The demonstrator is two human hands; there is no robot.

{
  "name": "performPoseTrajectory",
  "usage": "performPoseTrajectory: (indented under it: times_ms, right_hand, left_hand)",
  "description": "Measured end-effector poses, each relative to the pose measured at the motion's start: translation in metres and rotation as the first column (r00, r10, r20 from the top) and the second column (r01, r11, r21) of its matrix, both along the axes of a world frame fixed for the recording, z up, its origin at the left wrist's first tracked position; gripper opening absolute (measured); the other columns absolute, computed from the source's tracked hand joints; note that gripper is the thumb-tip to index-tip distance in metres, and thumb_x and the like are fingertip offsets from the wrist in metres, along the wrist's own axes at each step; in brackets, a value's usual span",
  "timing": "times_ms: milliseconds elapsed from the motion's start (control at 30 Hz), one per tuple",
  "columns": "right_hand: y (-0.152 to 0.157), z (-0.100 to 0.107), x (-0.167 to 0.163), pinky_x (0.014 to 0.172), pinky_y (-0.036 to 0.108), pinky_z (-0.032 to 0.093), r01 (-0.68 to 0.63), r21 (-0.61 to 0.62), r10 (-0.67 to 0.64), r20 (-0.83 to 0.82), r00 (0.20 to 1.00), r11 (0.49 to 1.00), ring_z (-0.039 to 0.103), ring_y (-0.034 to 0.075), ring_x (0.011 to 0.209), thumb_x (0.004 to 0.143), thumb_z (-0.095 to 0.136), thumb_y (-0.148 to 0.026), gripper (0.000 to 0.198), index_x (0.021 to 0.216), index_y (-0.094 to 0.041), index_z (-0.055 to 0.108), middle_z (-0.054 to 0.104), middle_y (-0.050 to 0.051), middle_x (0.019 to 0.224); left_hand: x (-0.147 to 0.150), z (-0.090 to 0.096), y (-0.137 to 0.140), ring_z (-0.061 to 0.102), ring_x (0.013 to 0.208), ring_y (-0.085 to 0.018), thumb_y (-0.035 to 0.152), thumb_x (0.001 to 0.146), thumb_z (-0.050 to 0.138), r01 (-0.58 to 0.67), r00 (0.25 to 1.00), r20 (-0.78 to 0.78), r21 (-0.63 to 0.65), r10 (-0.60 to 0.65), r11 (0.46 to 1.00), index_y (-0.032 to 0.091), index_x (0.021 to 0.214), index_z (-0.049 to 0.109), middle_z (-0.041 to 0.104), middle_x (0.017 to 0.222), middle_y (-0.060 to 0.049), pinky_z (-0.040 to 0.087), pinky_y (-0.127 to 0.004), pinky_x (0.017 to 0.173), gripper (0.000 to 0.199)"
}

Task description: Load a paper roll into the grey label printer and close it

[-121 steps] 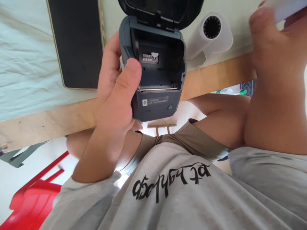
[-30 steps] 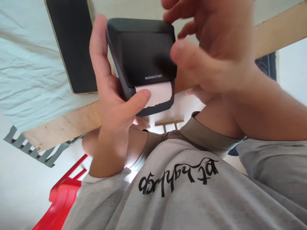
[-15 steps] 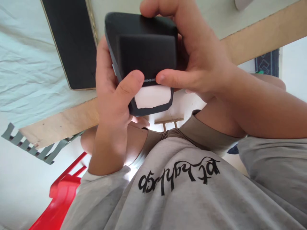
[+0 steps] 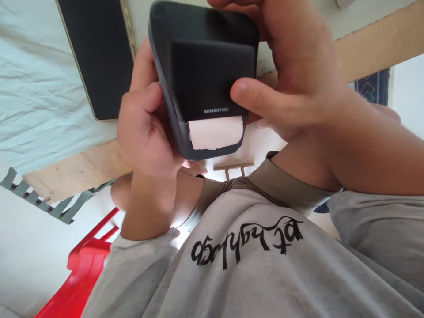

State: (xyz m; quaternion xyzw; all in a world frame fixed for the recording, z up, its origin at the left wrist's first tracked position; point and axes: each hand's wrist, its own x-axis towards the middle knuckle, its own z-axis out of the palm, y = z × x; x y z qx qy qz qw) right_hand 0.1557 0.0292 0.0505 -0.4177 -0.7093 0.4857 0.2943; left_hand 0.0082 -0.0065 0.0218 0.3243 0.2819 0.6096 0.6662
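Note:
A black label printer marked NIIMBOT is held up in front of me, above the table's near edge. A strip of white paper with a ragged end sticks out of its near end. My left hand grips the printer's left side, its thumb against the side wall and its other fingers partly hidden behind. My right hand holds the right side, with its thumb on the top face and its fingers round the far edge. The printer's underside is hidden.
A black flat panel with a gold rim, perhaps a phone or tablet, lies on the pale green cloth at left. The table's wooden edge runs beneath my hands. Below left stands a red plastic chair.
My left thumb has moved off the printer's top face to its left side, uncovering the NIIMBOT lettering. The printer and my right hand have shifted slightly right and up.

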Motion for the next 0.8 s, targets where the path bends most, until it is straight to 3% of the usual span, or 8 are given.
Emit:
performPoseTrajectory:
  times_ms: [100, 200, 267, 367, 533, 800]
  right_hand:
    - [-0.003, 0.004, 0.008, 0.097, 0.008, 0.049, 0.017, 0.049, -0.020, 0.049, 0.999, 0.999, 0.047, 0.006, 0.129, 0.076, -0.008, -0.071, 0.094, 0.110, -0.007, 0.053, 0.053, 0.000, 0.110]
    - [-0.007, 0.007, 0.019, 0.108, 0.008, 0.042, -0.105, 0.221, 0.070, 0.161, 0.984, 0.970, 0.045, 0.002, 0.128, 0.082, 0.010, -0.064, 0.077, 0.126, -0.010, 0.042, 0.047, -0.003, 0.128]
    - [-0.007, 0.007, 0.024, 0.115, 0.006, 0.032, -0.210, 0.329, 0.111, 0.296, 0.949, 0.921, 0.040, 0.001, 0.130, 0.085, 0.025, -0.054, 0.068, 0.133, -0.008, 0.033, 0.040, -0.003, 0.137]
    - [-0.007, 0.007, 0.027, 0.115, 0.004, 0.024, -0.246, 0.415, 0.044, 0.439, 0.897, 0.876, 0.036, 0.001, 0.130, 0.085, 0.032, -0.044, 0.063, 0.135, -0.005, 0.033, 0.038, -0.003, 0.138]
    - [-0.005, 0.006, 0.024, 0.112, 0.006, 0.027, -0.234, 0.370, 0.079, 0.389, 0.918, 0.899, 0.036, 0.000, 0.130, 0.085, 0.032, -0.042, 0.065, 0.134, 0.001, 0.030, 0.037, 0.003, 0.136]
    - [-0.003, 0.003, 0.024, 0.115, 0.011, 0.028, -0.248, 0.355, 0.111, 0.365, 0.924, 0.901, 0.034, 0.003, 0.132, 0.081, 0.032, -0.048, 0.073, 0.134, 0.001, 0.027, 0.034, 0.005, 0.139]
  left_hand:
    - [-0.003, -0.003, 0.000, 0.061, 0.089, -0.004, 0.003, 0.082, 0.015, 0.017, 1.000, -0.017, 0.056, -0.016, 0.998, 0.008, 0.084, 0.054, 0.055, 0.082, -0.001, 0.037, -0.041, 0.117, 0.039]
    - [-0.006, -0.005, -0.001, 0.062, 0.102, -0.006, 0.003, 0.086, 0.018, 0.009, 0.998, -0.068, 0.063, -0.005, 0.998, 0.012, 0.074, 0.053, 0.053, 0.083, 0.000, 0.035, -0.037, 0.119, 0.038]
    - [-0.007, -0.006, 0.000, 0.061, 0.110, -0.009, 0.007, 0.089, 0.018, 0.014, 0.994, -0.109, 0.069, -0.006, 0.998, 0.011, 0.081, 0.057, 0.054, 0.088, -0.001, 0.032, -0.037, 0.121, 0.039]
    - [-0.010, -0.011, 0.001, 0.059, 0.111, -0.013, 0.015, 0.093, 0.015, 0.048, 0.992, -0.122, 0.073, -0.039, 0.996, 0.009, 0.107, 0.055, 0.056, 0.103, -0.005, 0.026, -0.043, 0.124, 0.043]
    - [-0.013, -0.020, 0.002, 0.050, 0.120, -0.017, 0.032, 0.093, 0.033, 0.041, 0.986, -0.164, 0.128, -0.019, 0.991, 0.014, 0.120, 0.051, 0.056, 0.117, -0.003, 0.024, -0.043, 0.125, 0.037]
    - [-0.020, -0.025, 0.007, 0.044, 0.132, -0.019, 0.042, 0.089, 0.042, 0.120, 0.961, -0.271, 0.221, -0.057, 0.968, 0.020, 0.123, 0.053, 0.055, 0.120, 0.002, 0.024, -0.039, 0.126, 0.042]
